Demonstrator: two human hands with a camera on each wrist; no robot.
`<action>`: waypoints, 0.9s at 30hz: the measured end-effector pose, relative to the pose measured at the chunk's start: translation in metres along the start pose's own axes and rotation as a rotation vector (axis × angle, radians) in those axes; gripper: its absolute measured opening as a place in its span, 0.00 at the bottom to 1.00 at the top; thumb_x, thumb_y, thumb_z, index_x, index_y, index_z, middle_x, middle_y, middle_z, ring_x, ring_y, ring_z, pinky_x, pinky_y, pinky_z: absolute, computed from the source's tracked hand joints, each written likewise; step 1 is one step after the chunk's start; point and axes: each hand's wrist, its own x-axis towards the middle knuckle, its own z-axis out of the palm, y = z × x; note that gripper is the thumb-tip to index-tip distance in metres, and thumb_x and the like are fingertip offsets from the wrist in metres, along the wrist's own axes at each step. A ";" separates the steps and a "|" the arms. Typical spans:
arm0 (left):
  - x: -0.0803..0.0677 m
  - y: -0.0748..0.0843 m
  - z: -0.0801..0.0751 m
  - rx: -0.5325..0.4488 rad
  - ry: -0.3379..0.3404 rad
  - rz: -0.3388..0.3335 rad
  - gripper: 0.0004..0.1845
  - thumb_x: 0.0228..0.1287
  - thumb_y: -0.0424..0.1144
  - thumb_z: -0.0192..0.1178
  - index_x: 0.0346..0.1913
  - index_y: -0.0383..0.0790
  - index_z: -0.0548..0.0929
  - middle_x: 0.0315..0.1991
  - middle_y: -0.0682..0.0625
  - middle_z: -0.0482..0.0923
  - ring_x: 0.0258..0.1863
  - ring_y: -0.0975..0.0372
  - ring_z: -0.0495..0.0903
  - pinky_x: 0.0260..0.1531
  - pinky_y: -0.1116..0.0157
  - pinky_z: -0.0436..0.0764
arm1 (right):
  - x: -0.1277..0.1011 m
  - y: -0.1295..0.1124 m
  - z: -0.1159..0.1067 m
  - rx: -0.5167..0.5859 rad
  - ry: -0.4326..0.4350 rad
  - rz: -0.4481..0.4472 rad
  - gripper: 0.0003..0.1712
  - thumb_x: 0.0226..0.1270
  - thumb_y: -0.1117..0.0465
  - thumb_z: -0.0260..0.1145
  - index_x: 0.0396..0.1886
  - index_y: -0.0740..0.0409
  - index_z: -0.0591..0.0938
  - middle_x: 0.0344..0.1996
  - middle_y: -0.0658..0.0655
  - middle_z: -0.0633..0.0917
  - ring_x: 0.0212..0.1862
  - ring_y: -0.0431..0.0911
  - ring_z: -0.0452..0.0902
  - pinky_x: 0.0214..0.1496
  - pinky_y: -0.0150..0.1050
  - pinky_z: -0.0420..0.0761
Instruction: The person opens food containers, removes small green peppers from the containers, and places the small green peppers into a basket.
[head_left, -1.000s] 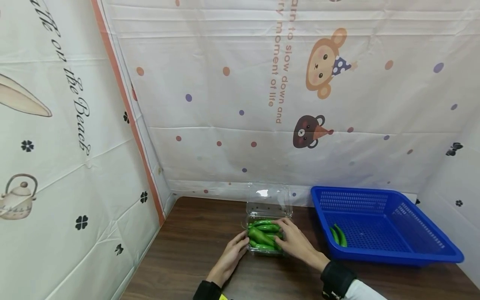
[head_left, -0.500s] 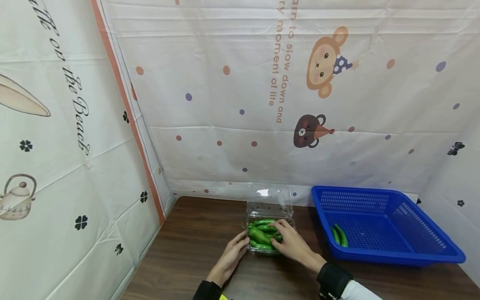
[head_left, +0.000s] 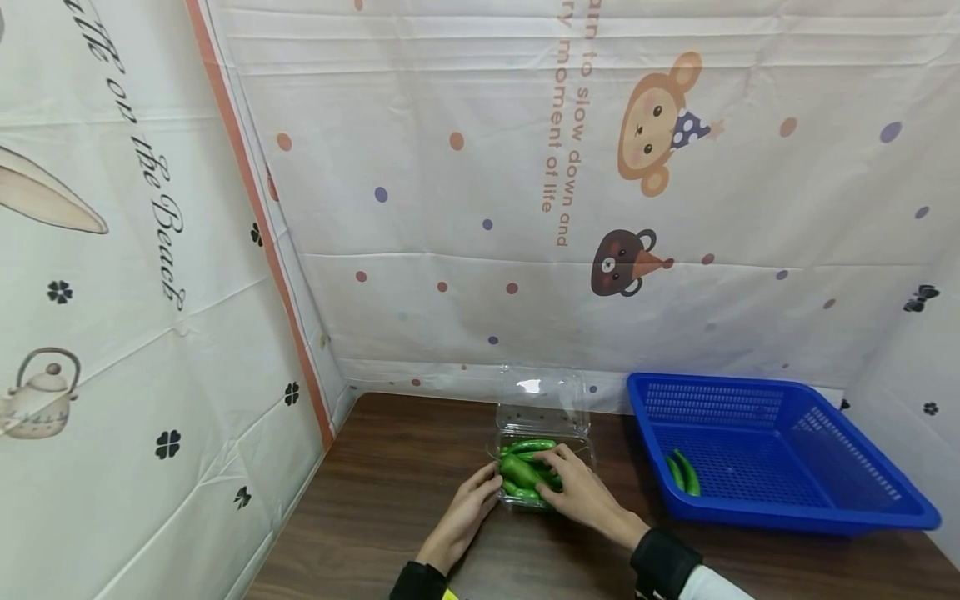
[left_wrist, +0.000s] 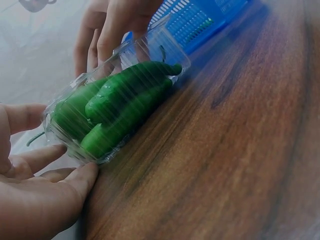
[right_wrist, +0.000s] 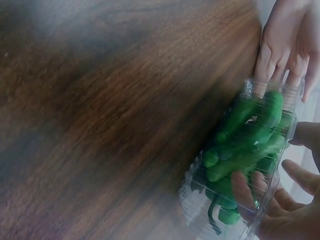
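Note:
A clear plastic clamshell box (head_left: 525, 504) full of green peppers (head_left: 519, 472) stands on the table, its lid (head_left: 546, 418) raised at the back. My left hand (head_left: 467, 510) steadies the box from the left; in the left wrist view its straight fingertips (left_wrist: 89, 172) touch the box's end wall. From the right, my right hand (head_left: 583, 493) reaches over the rim. Its fingers (right_wrist: 243, 192) dip inside, against the peppers at the box's right end, as the right wrist view shows. The right thumb lies by the front rim.
To the right stands a blue perforated basket (head_left: 780, 515) with a few green peppers (head_left: 684, 473) at its left end. The brown wooden table (head_left: 375, 492) ends at a printed white cloth (head_left: 450, 317) behind and on the left.
My right hand has shifted a little to the left over the peppers, its fingers lying deeper in the box. The left hand stays against the box.

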 end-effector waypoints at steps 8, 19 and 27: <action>0.000 0.001 0.001 -0.002 0.000 -0.005 0.43 0.77 0.51 0.58 0.80 0.29 0.53 0.81 0.29 0.43 0.81 0.39 0.48 0.80 0.44 0.61 | 0.002 -0.003 0.005 -0.016 -0.028 0.024 0.24 0.63 0.60 0.75 0.58 0.58 0.82 0.48 0.57 0.81 0.41 0.49 0.85 0.34 0.34 0.86; -0.001 0.000 -0.001 0.002 -0.012 0.007 0.42 0.77 0.51 0.57 0.80 0.30 0.53 0.81 0.30 0.44 0.81 0.38 0.49 0.80 0.44 0.61 | 0.006 -0.007 0.008 -0.031 -0.028 0.022 0.24 0.61 0.58 0.77 0.55 0.62 0.85 0.48 0.58 0.85 0.38 0.47 0.85 0.33 0.33 0.85; -0.002 0.000 0.000 0.009 -0.015 0.010 0.41 0.77 0.51 0.56 0.80 0.31 0.54 0.82 0.30 0.44 0.81 0.39 0.49 0.80 0.44 0.61 | 0.007 -0.008 0.011 -0.131 -0.030 0.016 0.26 0.62 0.56 0.77 0.59 0.60 0.84 0.51 0.56 0.87 0.45 0.48 0.85 0.40 0.43 0.87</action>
